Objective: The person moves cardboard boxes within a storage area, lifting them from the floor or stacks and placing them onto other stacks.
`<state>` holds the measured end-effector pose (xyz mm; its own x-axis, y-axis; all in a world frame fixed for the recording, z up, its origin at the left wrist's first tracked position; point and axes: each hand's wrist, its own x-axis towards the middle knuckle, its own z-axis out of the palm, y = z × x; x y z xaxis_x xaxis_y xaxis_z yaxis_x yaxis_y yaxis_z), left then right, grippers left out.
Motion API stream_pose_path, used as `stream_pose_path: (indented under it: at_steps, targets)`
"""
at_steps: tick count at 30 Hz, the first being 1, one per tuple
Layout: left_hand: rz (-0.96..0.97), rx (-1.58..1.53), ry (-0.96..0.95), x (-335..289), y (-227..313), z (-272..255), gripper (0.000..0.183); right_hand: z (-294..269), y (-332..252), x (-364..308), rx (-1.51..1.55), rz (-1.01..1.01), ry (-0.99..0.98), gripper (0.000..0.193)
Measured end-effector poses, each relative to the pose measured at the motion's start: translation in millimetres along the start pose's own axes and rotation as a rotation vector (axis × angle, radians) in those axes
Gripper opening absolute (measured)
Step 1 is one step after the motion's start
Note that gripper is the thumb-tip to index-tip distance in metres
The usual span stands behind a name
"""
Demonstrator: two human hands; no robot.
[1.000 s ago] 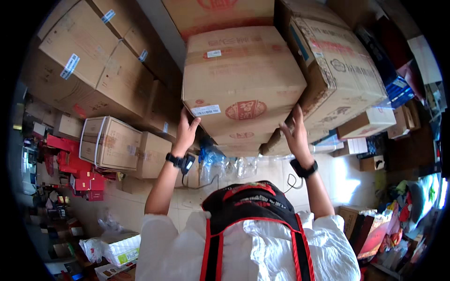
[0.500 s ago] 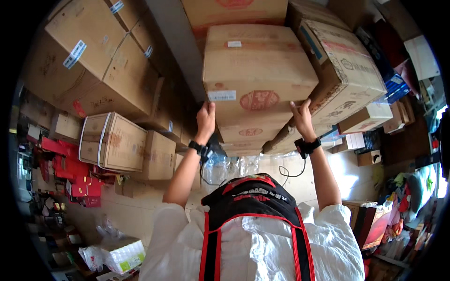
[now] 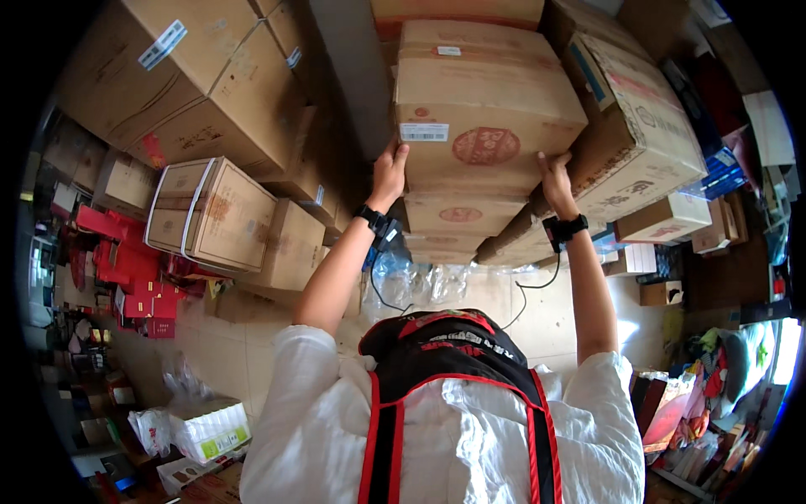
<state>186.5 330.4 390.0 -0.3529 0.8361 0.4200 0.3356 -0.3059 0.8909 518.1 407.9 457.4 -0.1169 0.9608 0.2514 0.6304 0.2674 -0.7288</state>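
A large brown cardboard box (image 3: 504, 109) with a red round print and a white label sits on top of a stack. Against its left side, near the lower front corner, I press my left hand (image 3: 389, 175), thumb on the front face. At the opposite corner is my right hand (image 3: 556, 183), its thumb also on the front and its fingers along the right side. Below lies a similar box (image 3: 462, 215), partly visible. A taller worn box (image 3: 642, 126) stands close by on the right, just beyond my right hand. Both wrists wear black bands with cables.
Big cartons (image 3: 193, 92) are piled high on the left, with a strapped box (image 3: 214, 217) below them. Clear plastic wrap (image 3: 420, 281) lies on the tiled floor (image 3: 336, 353) by the stack. Red packages (image 3: 149, 302) are farther left; clothes (image 3: 726, 353) heap at the right.
The view has tilted, so most boxes and both hands appear shifted right and higher. Both hands stay on the same box's sides; whether the box itself moved, I cannot tell.
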Motion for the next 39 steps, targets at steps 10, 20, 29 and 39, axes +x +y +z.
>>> stream_pose_path:
  at_steps: [10, 20, 29, 39]
  targets:
    - [0.008, -0.071, 0.014, 2.8, -1.0, -2.3, 0.052, 10.3, 7.1, -13.4, 0.034, 0.033, 0.029, 0.06]
    - [0.043, -0.227, 0.043, 9.8, -11.4, 17.0, 0.05, -9.3, 110.4, -189.9, 0.15, 0.293, -0.379, 0.041]
    - [-0.362, -0.432, -0.098, -19.6, -1.7, -35.0, 0.036, -27.6, 101.0, -384.5, 0.432, 0.954, -0.252, 0.044]
    - [-0.888, -0.021, -0.504, -337.7, -203.2, -163.8, 0.029, -29.3, 102.0, -377.0, 0.342, 0.699, -0.204, 0.035]
